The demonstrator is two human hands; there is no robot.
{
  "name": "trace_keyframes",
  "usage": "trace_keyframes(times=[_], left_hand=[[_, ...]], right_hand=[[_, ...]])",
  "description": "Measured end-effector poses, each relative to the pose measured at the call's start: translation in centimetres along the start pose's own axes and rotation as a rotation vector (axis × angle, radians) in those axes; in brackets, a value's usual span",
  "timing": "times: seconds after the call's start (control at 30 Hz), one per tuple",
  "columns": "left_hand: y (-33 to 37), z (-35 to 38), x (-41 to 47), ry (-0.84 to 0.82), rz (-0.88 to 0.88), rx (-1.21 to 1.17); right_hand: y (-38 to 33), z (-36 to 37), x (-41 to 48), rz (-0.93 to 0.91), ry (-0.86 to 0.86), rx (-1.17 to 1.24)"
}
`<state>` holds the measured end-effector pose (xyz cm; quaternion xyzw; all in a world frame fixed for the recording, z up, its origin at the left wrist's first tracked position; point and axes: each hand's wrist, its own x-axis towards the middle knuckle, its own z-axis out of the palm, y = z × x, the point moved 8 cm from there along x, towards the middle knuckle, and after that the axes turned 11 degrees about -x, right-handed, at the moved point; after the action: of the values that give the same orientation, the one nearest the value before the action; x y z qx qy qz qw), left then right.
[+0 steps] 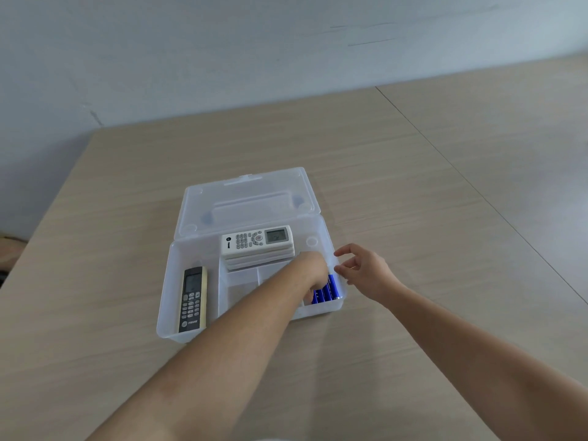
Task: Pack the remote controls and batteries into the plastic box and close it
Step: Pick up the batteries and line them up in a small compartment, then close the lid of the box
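A clear plastic box (165, 300) stands open on the table, its lid (248, 198) tipped back. Inside, a black remote (192, 299) lies in the left compartment and a white remote (257, 240) rests on top of other white remotes at the back. Blue batteries (327, 291) lie in the right front compartment. My left hand (313, 268) reaches down into the box over the batteries; its fingers are hidden, so its grip is unclear. My right hand (366, 270) hovers just outside the box's right wall, fingers apart and holding nothing.
The box sits on a light wooden table (413, 186) with a seam running diagonally at the right. A pale wall rises behind the table's far edge. The table's left edge drops off near the box.
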<state>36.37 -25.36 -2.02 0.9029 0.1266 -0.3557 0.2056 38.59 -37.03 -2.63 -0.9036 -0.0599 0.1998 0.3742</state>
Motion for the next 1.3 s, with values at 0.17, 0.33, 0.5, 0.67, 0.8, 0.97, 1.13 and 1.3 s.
trace_keyframes(times=[0.17,0.33,0.5,0.67,0.8,0.97,1.13,1.3], left_hand=[[-2.4,-8.1,-1.0,0.158,-0.008,-0.357],[-9.7,-19.2,-2.7,0.731,0.062,-0.351],[-20.9,-18.6,-0.2,0.737,-0.172,-0.641],[-26.6,-14.6,3.6,0.636,-0.286,-1.073],[-28.7,-13.8,5.1,0.786,-0.335,-1.399],[-28.2,-13.3,4.9,0.896,-0.358,-1.4],[-27.9,-14.6,4.0,0.956,-0.169,-1.545],[-25.3,-20.5,-0.9,1.048,0.181,-1.463]], right_hand=[[-1.9,-2.3,3.0,0.041,0.1,0.06],[-6.7,-3.9,8.4,0.015,0.183,0.115],[-7.4,-2.0,12.5,0.094,0.214,0.193],[-4.4,0.9,15.4,0.323,0.15,0.315],[-4.2,2.0,16.4,0.378,0.151,0.288],[-4.4,1.7,16.2,0.269,0.239,0.191],[-6.4,0.7,14.4,0.093,0.357,0.185],[-11.7,-4.0,13.1,-0.139,0.477,0.197]])
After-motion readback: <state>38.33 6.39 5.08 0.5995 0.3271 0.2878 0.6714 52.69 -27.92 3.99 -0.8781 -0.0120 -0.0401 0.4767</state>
